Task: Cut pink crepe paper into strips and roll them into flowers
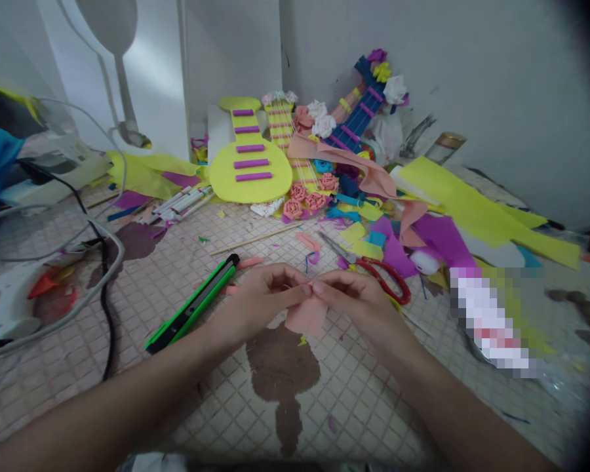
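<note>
A small piece of salmon-pink crepe paper (pixel 307 317) hangs between my hands above the table. My left hand (pixel 261 294) pinches its upper edge between thumb and fingers. From the other side my right hand (pixel 358 296) pinches the same edge, with both sets of fingertips meeting. A green utility knife (pixel 193 305) lies just left of my left hand. Scissors with red handles (pixel 384 278) lie behind my right hand, which partly hides them. A thin wooden stick (pixel 255 238) rests on the table beyond my hands.
A yellow guitar shape (pixel 250 160) with purple strips leans at the back beside a dark blue one (pixel 356 118). Paper roses (pixel 305 200) and crepe scraps (pixel 450 206) cover the back right. A white glue gun (pixel 17 295) and cables (pixel 109 308) lie at left.
</note>
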A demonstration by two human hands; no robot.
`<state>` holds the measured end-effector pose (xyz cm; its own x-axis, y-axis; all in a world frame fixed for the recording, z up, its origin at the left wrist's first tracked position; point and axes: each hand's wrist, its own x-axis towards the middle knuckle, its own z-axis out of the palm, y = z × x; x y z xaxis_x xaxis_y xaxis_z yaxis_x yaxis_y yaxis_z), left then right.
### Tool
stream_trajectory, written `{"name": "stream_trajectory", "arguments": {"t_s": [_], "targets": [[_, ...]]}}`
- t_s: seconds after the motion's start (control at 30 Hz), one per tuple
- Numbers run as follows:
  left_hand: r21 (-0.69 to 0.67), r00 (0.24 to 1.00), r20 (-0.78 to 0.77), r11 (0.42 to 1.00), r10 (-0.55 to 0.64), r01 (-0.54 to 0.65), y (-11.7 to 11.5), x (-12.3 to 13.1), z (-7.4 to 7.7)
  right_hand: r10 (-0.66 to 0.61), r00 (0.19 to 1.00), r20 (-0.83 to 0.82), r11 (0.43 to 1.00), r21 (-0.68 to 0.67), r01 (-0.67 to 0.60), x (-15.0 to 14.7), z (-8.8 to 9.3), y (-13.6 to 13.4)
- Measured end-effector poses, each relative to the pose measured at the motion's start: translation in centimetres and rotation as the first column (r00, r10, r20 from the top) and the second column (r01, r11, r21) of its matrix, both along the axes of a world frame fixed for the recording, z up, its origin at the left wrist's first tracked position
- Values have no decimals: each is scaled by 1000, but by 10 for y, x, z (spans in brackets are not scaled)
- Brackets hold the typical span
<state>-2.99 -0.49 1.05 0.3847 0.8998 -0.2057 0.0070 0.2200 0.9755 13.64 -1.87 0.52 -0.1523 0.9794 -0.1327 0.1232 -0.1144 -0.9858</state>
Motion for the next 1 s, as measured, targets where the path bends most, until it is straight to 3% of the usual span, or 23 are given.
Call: {"name": "stream_trajectory", "arguments": {"t_s": [0.3, 0.57, 0.73, 1.0], "targets": [[72, 994, -102, 997, -26, 33, -1, -1, -5, -22, 998, 64, 997, 76, 18, -2, 2, 0], [76, 987, -160, 997, -5, 17, -1, 2, 1, -82, 996, 45, 994, 77, 78, -2, 1, 0], [84, 982, -179, 994, -56, 72, -4, 1, 2, -67, 998, 19, 995, 77, 66, -3, 0, 0], [81, 967, -253, 996, -26, 48, -2, -1, 2, -57, 997, 52, 997, 60, 54, -2, 5, -1]]}}
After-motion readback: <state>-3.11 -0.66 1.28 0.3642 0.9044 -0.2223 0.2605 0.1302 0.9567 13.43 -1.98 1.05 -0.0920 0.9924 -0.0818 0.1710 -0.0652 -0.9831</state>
